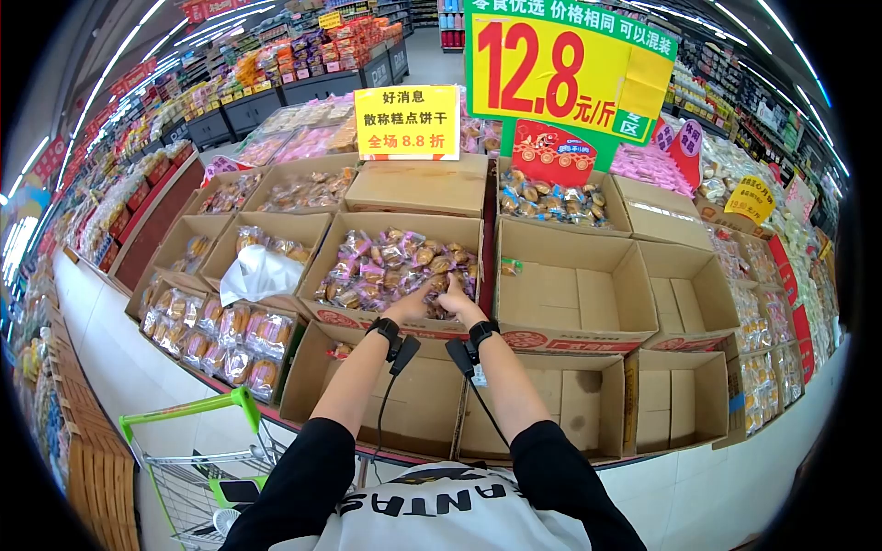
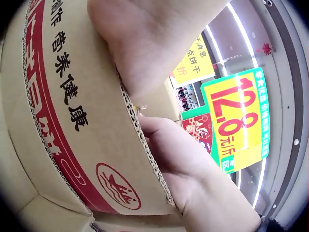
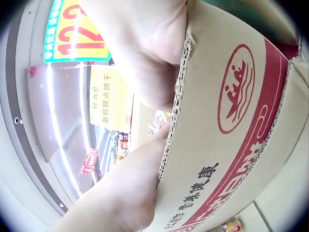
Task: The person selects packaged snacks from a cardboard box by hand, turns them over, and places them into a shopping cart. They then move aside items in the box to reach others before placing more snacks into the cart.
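Note:
My left hand (image 1: 410,307) and right hand (image 1: 457,299) reach over the front wall of a cardboard box (image 1: 404,326), down among small wrapped pastries (image 1: 395,262). Pink and clear film covers the brown, round pastries. Both hands lie close together near the box's front right, their fingertips right at the packets. In the left wrist view the left hand (image 2: 145,43) passes over the torn box rim, with the right hand (image 2: 178,150) beside it. The box wall hides most fingers in both wrist views, so I cannot tell whether either hand grips a packet.
Right of this box stands a bare-bottomed carton (image 1: 574,285) with one small green packet. Lower cartons (image 1: 542,395) line the front. A white plastic bag (image 1: 260,274) lies on the left box. A green-handled cart (image 1: 193,409) stands lower left. Price signs (image 1: 570,69) rise behind.

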A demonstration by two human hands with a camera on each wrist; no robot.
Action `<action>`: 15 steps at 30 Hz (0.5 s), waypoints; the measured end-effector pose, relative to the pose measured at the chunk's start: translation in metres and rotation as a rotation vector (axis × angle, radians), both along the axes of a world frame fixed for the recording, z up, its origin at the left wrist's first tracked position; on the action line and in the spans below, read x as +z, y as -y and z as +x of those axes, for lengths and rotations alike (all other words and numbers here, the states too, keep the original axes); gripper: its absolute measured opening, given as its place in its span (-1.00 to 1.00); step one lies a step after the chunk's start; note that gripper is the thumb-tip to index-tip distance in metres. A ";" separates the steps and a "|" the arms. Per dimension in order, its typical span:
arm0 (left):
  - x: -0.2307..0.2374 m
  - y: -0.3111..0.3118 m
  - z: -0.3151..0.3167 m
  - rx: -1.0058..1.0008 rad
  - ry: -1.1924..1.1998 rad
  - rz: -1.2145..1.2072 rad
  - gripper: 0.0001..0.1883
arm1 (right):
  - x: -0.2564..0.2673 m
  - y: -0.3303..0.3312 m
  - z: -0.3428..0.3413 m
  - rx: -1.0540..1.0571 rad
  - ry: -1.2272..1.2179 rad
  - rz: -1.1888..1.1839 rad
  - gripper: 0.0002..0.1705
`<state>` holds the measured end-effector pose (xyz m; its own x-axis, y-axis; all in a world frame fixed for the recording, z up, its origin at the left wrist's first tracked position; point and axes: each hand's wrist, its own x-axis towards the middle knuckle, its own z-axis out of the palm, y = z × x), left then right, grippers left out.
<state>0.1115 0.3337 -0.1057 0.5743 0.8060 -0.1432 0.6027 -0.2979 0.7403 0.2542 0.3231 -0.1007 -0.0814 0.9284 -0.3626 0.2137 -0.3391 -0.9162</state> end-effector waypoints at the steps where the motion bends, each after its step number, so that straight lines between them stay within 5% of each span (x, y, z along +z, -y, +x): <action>1: 0.019 0.009 0.004 0.002 0.001 -0.002 -0.30 | 0.000 0.000 0.000 0.002 0.001 -0.002 -0.10; 3: 0.073 0.034 0.014 0.138 -0.254 -0.140 -0.32 | -0.001 0.002 0.000 0.002 0.012 0.053 -0.14; 4: 0.052 0.025 0.011 0.140 -0.254 -0.144 -0.32 | -0.002 0.002 0.000 0.005 0.013 0.049 -0.14; 6: -0.006 0.001 0.000 0.183 -0.087 0.105 -0.37 | -0.003 0.000 0.000 -0.018 -0.019 0.074 -0.17; 15: 0.039 0.032 0.006 0.118 0.051 0.407 -0.42 | 0.003 0.008 0.002 -0.178 0.188 0.416 -0.37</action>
<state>0.1179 0.3015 -0.0662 0.4731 0.8514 0.2266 0.6154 -0.5034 0.6065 0.2564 0.3147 -0.0973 0.1229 0.9912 0.0490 0.3605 0.0014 -0.9328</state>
